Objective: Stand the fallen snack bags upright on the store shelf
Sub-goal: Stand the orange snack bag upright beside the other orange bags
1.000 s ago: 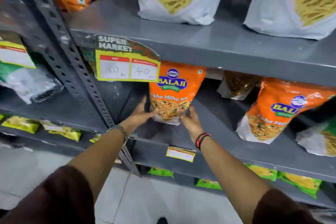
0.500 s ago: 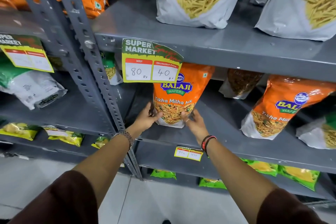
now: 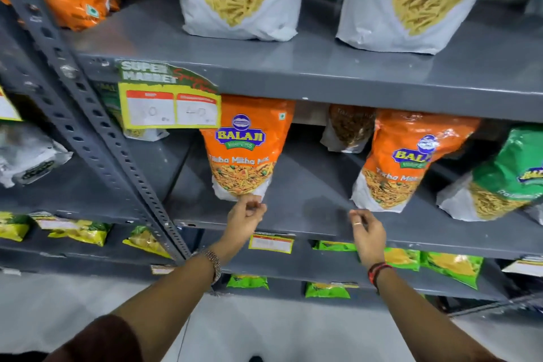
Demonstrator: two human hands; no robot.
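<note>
One orange snack bag is seen standing upright on the middle shelf, just right of the yellow price tag. The left hand is loosely curled just below that bag's base, touching or nearly so; the right hand is held empty, grasping nothing. Further right of the tag, a second orange bag and a green bag are seen leaning, so righting them is judged left to do.

Between our left hand and right hand we see bare shelf; an orange bag stands just above the left, a second orange bag above the right.
</note>
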